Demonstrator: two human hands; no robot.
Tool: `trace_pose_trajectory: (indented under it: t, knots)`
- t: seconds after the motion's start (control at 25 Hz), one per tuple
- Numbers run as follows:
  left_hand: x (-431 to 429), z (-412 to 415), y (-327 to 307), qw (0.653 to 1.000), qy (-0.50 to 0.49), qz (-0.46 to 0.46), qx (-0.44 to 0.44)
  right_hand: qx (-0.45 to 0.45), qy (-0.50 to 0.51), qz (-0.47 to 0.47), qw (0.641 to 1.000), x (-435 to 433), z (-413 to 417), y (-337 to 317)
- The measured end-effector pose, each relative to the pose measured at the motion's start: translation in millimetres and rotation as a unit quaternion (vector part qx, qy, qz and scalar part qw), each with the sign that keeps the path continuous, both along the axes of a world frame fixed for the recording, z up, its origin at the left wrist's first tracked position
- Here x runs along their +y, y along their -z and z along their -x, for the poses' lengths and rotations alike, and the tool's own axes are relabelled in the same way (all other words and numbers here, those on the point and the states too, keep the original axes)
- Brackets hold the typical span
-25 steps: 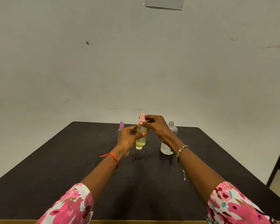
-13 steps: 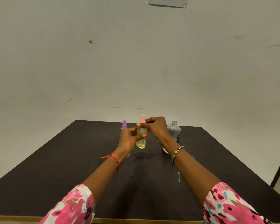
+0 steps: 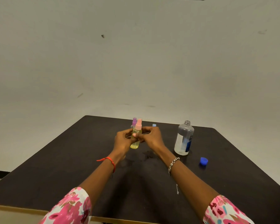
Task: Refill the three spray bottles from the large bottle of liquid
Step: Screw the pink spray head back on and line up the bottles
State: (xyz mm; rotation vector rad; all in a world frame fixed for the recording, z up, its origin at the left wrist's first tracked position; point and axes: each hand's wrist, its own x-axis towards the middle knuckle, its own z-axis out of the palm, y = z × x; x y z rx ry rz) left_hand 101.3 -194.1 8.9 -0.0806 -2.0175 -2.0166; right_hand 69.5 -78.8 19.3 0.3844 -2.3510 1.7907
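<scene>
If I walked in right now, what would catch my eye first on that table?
Both hands, left hand and right hand, hold a small yellow spray bottle with a pink top above the middle of the dark table. To the right stands the large clear bottle, uncapped, its blue cap lying nearer.

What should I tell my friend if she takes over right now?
Left hand and right hand both hold the pink-topped spray bottle, yellow liquid inside, top on.
Purple-topped bottle stands just behind it; a blue top peeks over the right hand.
Large bottle stands open on the right, blue cap beside it.
Left: can't tell which bottles still need filling; recap the large one.
</scene>
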Motion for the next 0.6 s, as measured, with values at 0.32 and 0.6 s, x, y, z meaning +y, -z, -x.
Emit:
trace_pose_trajectory:
  t: [0.32, 0.6]
  knots:
    - [-70.9, 30.1, 29.1, 0.993, -0.038, 0.021, -0.109, -0.002, 0.018, -0.005, 1.0, -58.8, 37.8, 24.9]
    - [-106.7, 53.6, 56.3, 0.983, -0.08, 0.044, -0.161, -0.024, -0.002, -0.007, 1.0, -100.3, 66.6, 43.2]
